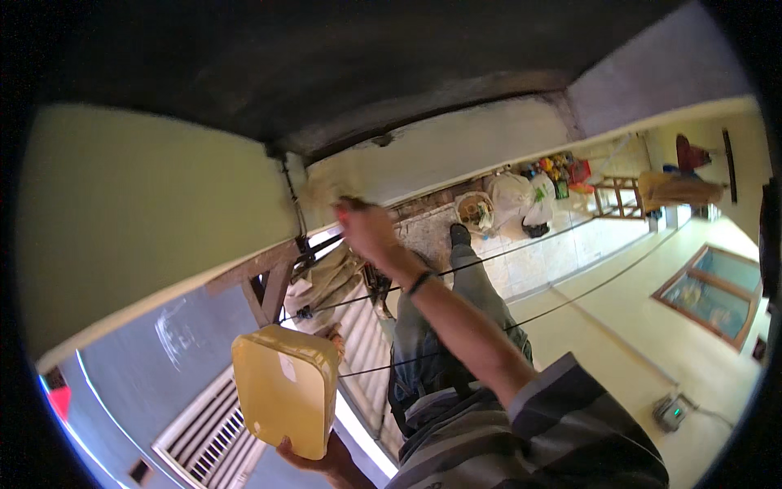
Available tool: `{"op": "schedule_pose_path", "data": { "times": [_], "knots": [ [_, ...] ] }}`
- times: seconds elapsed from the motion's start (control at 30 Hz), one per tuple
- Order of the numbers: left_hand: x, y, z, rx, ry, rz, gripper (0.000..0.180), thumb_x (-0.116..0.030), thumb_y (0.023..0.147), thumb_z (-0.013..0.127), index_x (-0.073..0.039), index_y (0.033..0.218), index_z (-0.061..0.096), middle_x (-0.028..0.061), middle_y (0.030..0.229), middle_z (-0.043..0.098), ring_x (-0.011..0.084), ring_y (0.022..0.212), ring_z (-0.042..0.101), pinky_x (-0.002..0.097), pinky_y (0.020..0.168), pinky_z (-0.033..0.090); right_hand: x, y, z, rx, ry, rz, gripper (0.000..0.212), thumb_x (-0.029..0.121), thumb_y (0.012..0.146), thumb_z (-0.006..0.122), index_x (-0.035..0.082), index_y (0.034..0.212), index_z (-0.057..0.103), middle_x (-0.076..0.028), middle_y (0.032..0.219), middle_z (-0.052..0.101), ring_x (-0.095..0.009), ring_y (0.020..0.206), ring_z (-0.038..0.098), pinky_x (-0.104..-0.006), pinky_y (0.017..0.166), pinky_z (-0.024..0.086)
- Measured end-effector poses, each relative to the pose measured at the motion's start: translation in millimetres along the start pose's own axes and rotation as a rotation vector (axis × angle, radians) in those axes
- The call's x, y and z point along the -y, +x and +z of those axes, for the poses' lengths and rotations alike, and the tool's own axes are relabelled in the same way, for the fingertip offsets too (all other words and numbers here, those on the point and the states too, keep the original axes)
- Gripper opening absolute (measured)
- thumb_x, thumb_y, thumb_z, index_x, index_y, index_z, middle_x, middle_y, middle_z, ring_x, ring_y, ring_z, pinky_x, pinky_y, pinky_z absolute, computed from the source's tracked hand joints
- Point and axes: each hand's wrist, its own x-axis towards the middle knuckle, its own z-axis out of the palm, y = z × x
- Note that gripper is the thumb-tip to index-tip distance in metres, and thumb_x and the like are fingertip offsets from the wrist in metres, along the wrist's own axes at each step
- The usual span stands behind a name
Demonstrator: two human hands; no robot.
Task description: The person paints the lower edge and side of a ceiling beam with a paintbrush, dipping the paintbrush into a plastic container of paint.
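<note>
My left hand [314,456] grips a square, pale yellow plastic tub [285,399] by its lower edge, thumb over the rim. A whitish smear marks the tub's inside, and its mouth is turned toward me. Raised higher, my right hand [371,232] is closed round a brush-like tool [345,210] with a red part. Motion blurs that tool, so its exact kind is unclear. Its tip is at or close to the cream wall face [440,155], near the inner corner under a dark ceiling recess.
Dark cables [293,196] run down the corner, and thin lines cross below my arm. A wooden bracket [273,285] juts out on the left. Far below, by my shoe [460,235], stand a round basket [474,212] and white sacks [513,196]. A framed window [709,289] is at right.
</note>
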Motion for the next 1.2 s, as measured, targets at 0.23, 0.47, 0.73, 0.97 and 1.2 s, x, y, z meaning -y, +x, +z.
{"op": "schedule_pose_path", "data": {
  "times": [0.23, 0.47, 0.73, 0.97, 1.2],
  "knots": [
    [7, 20, 3, 0.106, 0.257, 0.293, 0.041, -0.030, 0.096, 0.049, -0.007, 0.129, 0.044, 0.0189, 0.133, 0.047, 0.0358, 0.125, 0.048, 0.0554, 0.100, 0.050, -101, -11, -66, -0.086, 0.146, 0.503, 0.030, 0.033, 0.091, 0.064, 0.004, 0.092, 0.069, -0.020, 0.083, 0.069, -0.036, 0.073, 0.068, -0.0454, 0.062, 0.052],
    [8, 26, 47, 0.254, 0.718, 0.747, 0.091, 0.009, 0.063, 0.085, -0.004, 0.136, 0.032, 0.0199, 0.126, 0.047, 0.0342, 0.116, 0.053, 0.0460, 0.094, 0.055, -251, -18, -331, -0.569, -0.470, 0.363, 0.019, 0.024, 0.089, 0.060, 0.008, 0.094, 0.068, -0.014, 0.074, 0.067, -0.037, 0.068, 0.067, -0.0481, 0.058, 0.052],
    [11, 34, 78, 0.259, 0.907, 0.965, 0.110, -0.009, 0.061, 0.093, -0.001, 0.144, 0.022, 0.0188, 0.129, 0.045, 0.0358, 0.114, 0.054, 0.0452, 0.097, 0.053, -217, -38, -245, -0.278, -0.552, 0.001, 0.014, 0.011, 0.088, 0.061, 0.003, 0.098, 0.065, -0.014, 0.075, 0.068, -0.032, 0.066, 0.068, -0.0419, 0.060, 0.054],
    [-12, 11, 146, 0.210, 1.084, 1.092, 0.106, -0.007, 0.060, 0.093, 0.000, 0.142, 0.026, 0.0182, 0.130, 0.045, 0.0344, 0.113, 0.055, 0.0453, 0.096, 0.053, -253, 22, -371, -0.555, -0.367, 0.284, 0.015, 0.016, 0.092, 0.059, 0.004, 0.090, 0.069, -0.019, 0.085, 0.070, -0.035, 0.072, 0.069, -0.0438, 0.058, 0.054],
    [-10, -6, 161, 0.247, 0.901, 0.876, 0.104, -0.001, 0.060, 0.091, 0.001, 0.141, 0.026, 0.0190, 0.129, 0.044, 0.0361, 0.113, 0.054, 0.0484, 0.096, 0.052, -269, 38, -336, -0.010, -0.620, -0.128, 0.016, 0.019, 0.086, 0.059, 0.008, 0.080, 0.068, -0.013, 0.076, 0.069, -0.030, 0.069, 0.070, -0.0412, 0.060, 0.057]
  ]
}}
